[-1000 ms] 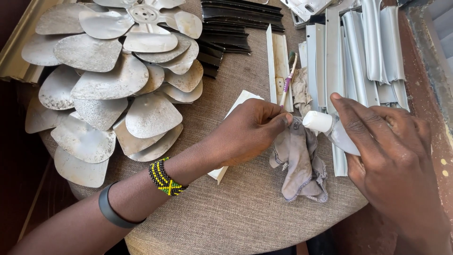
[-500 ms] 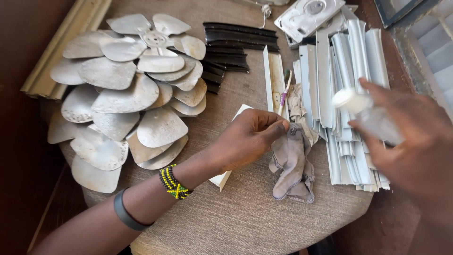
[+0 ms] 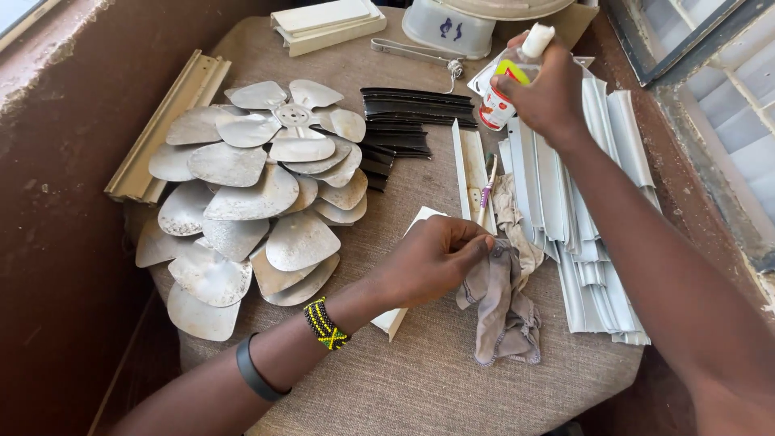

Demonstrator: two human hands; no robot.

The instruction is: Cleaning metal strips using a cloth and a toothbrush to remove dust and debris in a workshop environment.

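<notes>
From over the person's head, the left hand [image 3: 432, 260] is resting on the cloth-covered table [image 3: 420, 379], its fingers pinching the top of a crumpled grey rag [image 3: 499, 303] and lying over a white strip [image 3: 397, 316]. The right hand [image 3: 549, 93] is reaching far across the table, wrapped around a small white squeeze bottle [image 3: 510, 81] above a stack of white slats [image 3: 581, 226]. Metal fan blades [image 3: 250, 202] are lying piled to the left, and black strips [image 3: 404, 121] are lying beyond them.

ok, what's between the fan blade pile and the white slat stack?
Head view: black strips, a white channel piece, a toothbrush and the left hand on a grey rag.
</notes>
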